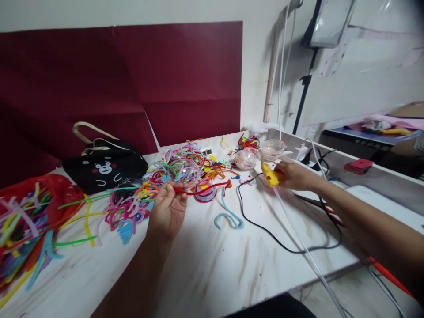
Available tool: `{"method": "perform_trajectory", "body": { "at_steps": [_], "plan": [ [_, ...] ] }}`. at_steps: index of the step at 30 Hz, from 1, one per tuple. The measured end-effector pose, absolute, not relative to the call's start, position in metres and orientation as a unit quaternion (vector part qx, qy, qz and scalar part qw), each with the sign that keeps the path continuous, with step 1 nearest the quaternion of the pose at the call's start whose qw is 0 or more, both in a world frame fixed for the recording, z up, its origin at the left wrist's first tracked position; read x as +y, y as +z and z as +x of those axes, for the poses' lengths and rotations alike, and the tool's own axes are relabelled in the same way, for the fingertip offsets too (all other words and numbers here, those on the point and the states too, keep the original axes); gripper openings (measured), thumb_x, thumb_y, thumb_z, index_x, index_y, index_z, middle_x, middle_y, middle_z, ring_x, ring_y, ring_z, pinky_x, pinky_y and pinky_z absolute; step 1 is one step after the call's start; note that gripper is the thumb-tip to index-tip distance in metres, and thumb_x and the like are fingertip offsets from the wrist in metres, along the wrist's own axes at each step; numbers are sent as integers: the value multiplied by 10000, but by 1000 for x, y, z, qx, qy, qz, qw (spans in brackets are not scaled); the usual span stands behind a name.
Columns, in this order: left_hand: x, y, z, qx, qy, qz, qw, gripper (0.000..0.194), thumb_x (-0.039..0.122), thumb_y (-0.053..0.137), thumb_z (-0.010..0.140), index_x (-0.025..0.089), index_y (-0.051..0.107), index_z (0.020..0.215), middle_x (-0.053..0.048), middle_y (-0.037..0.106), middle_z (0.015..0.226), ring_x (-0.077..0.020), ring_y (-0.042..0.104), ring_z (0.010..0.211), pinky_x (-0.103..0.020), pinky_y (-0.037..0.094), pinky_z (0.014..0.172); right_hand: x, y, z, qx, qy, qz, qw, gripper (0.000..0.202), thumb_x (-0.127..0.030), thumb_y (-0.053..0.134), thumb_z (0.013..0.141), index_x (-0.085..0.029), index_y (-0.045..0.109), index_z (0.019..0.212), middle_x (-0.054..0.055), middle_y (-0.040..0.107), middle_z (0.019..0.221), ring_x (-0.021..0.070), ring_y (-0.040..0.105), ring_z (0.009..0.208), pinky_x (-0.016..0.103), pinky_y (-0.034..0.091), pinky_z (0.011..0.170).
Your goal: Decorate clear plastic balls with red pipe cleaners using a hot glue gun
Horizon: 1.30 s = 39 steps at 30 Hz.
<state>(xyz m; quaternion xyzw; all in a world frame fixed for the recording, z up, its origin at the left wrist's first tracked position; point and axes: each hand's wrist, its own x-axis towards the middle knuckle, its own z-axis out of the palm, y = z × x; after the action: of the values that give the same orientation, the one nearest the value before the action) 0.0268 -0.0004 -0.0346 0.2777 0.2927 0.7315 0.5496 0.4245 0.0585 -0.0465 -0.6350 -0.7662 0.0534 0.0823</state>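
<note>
Pinched between the thumb and fingers of my left hand (169,207) is one end of a red pipe cleaner (202,191), which stretches to the right above the table. My right hand (289,176) is closed on a yellow glue gun (270,175), near two clear plastic bowls. A white glue stick (291,225) seems to trail from the gun's rear toward the lower right. Below the red pipe cleaner, a curled light blue one (232,221) lies on the white table (212,265). A tangled heap of colourful pipe cleaners (182,168) sits behind my left hand.
A red bag of pipe cleaners (56,190) and a black bag with a bear face (106,165) are at the left. Clear bowls (247,158) stand at the back. A black cord (265,229) loops across the right side, near a power strip and a red box (358,166).
</note>
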Motion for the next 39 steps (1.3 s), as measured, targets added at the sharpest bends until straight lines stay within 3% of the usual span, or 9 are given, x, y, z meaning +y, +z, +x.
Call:
{"method": "perform_trajectory", "body": {
  "at_steps": [5, 13, 17, 22, 25, 30, 33, 36, 39],
  "plan": [
    [0, -41, 31, 290, 721, 289, 560, 187, 129, 651, 992, 184, 664, 813, -15, 738, 804, -126, 764, 802, -148, 596, 636, 46, -29, 448, -748, 110, -636, 153, 300, -258, 685, 759, -179, 673, 1048, 144, 768, 1043, 277, 703, 885, 359, 514, 808],
    [-7, -36, 40, 314, 703, 262, 582, 251, 64, 574, 1004, 178, 645, 792, -5, 727, 759, -116, 756, 727, -131, 581, 565, 40, -25, 449, -719, 214, -597, 284, 279, -301, 644, 669, -222, 596, 931, 40, 650, 803, 211, 585, 742, 319, 419, 637],
    [-9, -35, 43, 329, 698, 246, 587, 308, 36, 504, 1023, 168, 650, 786, -4, 723, 728, -108, 754, 687, -125, 577, 545, 34, -21, 437, -699, 296, -560, 330, 291, -355, 657, 696, -223, 593, 948, 35, 661, 856, 191, 589, 754, 285, 418, 616],
    [-10, -36, 43, 322, 692, 249, 596, 241, 51, 582, 998, 159, 662, 798, -9, 731, 733, -114, 758, 678, -132, 585, 549, 39, -22, 425, -662, 370, -533, 376, 269, -301, 624, 660, -211, 584, 910, 33, 638, 806, 173, 559, 679, 292, 439, 613],
    [-10, -36, 44, 321, 692, 248, 597, 244, 44, 571, 998, 164, 655, 802, -8, 731, 737, -113, 760, 690, -126, 584, 554, 40, -20, 420, -642, 408, -513, 398, 216, -287, 593, 701, -216, 575, 905, 58, 650, 792, 194, 586, 681, 322, 485, 651],
    [-9, -41, 44, 311, 685, 270, 602, 176, 73, 643, 971, 182, 638, 832, -1, 730, 783, -122, 764, 739, -136, 592, 572, 31, -7, 407, -593, 439, -496, 458, 317, -338, 469, 899, -203, 636, 1132, 147, 739, 1051, 240, 667, 821, 362, 529, 744],
    [-9, -44, 45, 303, 677, 277, 611, 153, 93, 660, 966, 188, 629, 850, -9, 732, 839, -128, 765, 769, -155, 600, 596, 25, -2, 398, -576, 467, -482, 467, 386, -337, 392, 958, -193, 633, 1223, 147, 736, 1104, 180, 584, 691, 316, 454, 631],
    [-11, -46, 46, 308, 669, 274, 619, 142, 111, 680, 958, 189, 621, 855, -19, 737, 898, -136, 765, 827, -168, 602, 625, 19, -2, 388, -572, 507, -446, 465, 397, -364, 448, 947, -170, 615, 1250, 162, 731, 1100, 149, 480, 613, 288, 346, 537],
    [-13, -46, 48, 313, 667, 274, 618, 145, 152, 738, 929, 190, 625, 848, -10, 722, 890, -128, 741, 800, -171, 575, 601, 11, -2, 378, -583, 531, -404, 464, 377, -357, 529, 918, -169, 615, 1233, 149, 724, 1084, 138, 473, 592, 283, 323, 517]
  ]
}}
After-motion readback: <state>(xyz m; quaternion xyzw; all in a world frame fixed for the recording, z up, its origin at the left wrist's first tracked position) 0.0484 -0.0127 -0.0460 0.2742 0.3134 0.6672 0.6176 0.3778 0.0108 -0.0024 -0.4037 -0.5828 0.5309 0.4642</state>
